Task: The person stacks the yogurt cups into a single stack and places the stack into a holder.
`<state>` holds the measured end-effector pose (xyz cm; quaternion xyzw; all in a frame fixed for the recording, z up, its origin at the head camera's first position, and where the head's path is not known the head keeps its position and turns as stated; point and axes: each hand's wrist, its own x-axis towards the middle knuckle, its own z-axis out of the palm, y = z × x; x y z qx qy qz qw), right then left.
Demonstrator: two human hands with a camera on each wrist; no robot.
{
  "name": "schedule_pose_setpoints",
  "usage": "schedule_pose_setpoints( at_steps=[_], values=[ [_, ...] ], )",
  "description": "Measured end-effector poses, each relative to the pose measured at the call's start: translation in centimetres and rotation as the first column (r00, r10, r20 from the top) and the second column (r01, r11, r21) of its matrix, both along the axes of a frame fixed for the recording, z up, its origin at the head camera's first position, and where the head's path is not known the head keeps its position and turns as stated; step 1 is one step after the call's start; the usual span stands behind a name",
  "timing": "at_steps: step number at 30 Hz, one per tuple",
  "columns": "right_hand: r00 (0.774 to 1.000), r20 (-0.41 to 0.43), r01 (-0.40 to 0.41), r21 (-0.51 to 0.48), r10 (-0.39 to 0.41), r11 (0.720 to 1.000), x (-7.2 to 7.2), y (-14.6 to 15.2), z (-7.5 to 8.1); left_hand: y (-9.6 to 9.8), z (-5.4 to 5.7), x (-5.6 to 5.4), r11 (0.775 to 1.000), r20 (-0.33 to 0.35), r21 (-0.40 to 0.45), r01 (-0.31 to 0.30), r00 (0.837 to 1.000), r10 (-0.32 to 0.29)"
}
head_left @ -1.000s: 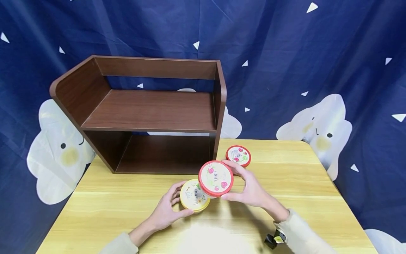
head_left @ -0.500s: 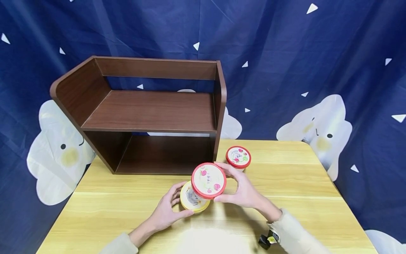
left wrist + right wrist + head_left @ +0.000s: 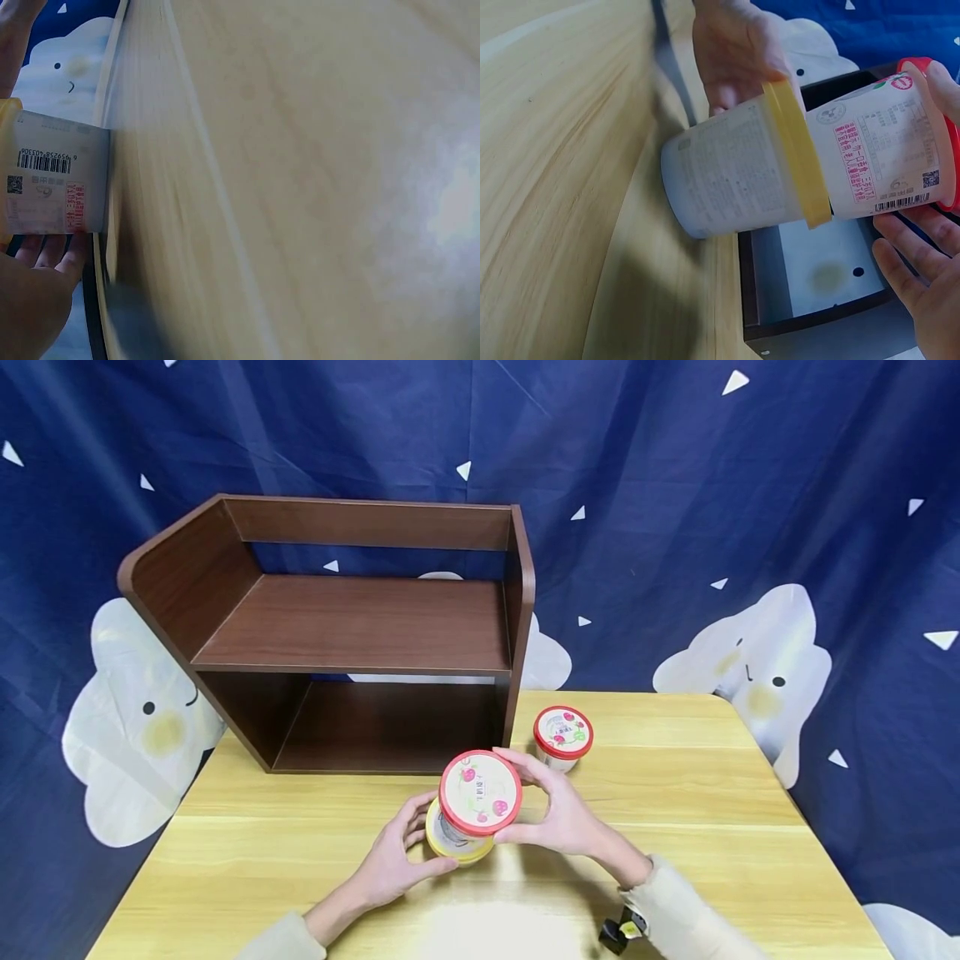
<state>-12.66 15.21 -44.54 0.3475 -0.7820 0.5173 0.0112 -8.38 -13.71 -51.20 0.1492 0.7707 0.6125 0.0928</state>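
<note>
My left hand [image 3: 386,864] curls its fingers and thumb round a yellow-lidded tub [image 3: 452,842] that stands upright on the table. My right hand [image 3: 558,818] grips a red-lidded tub [image 3: 480,789] with berries printed on its lid, holding it above the yellow one. From the head camera, the upper tub covers much of the yellow lid. In the right wrist view, the base of the red-lidded tub [image 3: 877,142] is right at the lid of the yellow-lidded tub [image 3: 727,172]. The left wrist view shows a barcode on the lower tub's side [image 3: 60,180].
Behind the hands, a dark brown two-tier shelf [image 3: 360,622] stands on the wooden table [image 3: 697,810]. Another red-lidded tub [image 3: 562,732] sits right of the shelf. A blue curtain [image 3: 637,460] with clouds hangs at the back.
My right hand has carried the red-lidded tub leftward and slightly nearer to me, further over the yellow-lidded tub. My left hand and the yellow-lidded tub have stayed in place.
</note>
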Motion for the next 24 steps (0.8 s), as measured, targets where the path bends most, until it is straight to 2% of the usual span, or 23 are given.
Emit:
schedule_pose_setpoints(
  at_steps=[12, 24],
  values=[
    [1.000, 0.009, -0.020, 0.004, 0.020, 1.000, -0.16, -0.65, -0.32, 0.15, 0.09, 0.03, 0.999, 0.044, -0.018, -0.032, 0.998, 0.033],
    [0.999, 0.030, -0.035, 0.012, 0.034, 0.999, -0.07, -0.90, 0.01, 0.19, 0.08, 0.06, 1.000, 0.027, -0.004, -0.029, 0.999, 0.029]
  ],
)
